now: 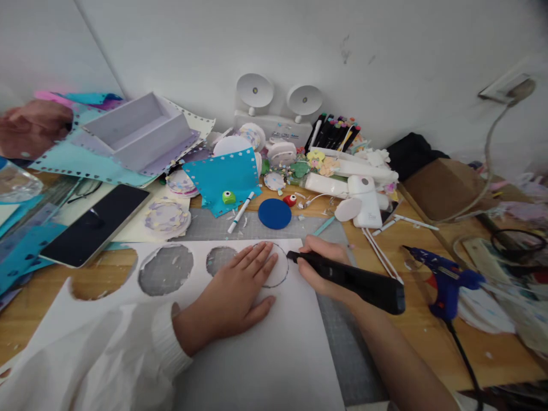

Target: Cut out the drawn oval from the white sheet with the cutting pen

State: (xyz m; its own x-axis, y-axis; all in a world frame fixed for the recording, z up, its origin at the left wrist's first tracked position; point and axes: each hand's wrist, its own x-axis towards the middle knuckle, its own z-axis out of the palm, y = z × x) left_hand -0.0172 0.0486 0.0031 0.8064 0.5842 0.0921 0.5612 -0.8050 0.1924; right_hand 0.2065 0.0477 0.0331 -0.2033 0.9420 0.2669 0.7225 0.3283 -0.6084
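My left hand [233, 291] lies flat with fingers spread on a white sheet [265, 354], pressing on a drawn or cut circle outline [280, 274]. My right hand [319, 265] grips a long black pen-shaped tool [355, 279] whose tip touches the right edge of that circle. The sheet has three round holes [165, 269] cut out to the left, showing the grey cutting mat [342, 342] and the wooden table beneath.
A blue glue gun [445, 279] lies at the right, its cord running down. Behind the sheet sit a blue disc [274, 213], a white marker [240, 212], a green punch [228, 197], teal paper [222, 177], markers, white boxes and a phone [96, 225] at the left.
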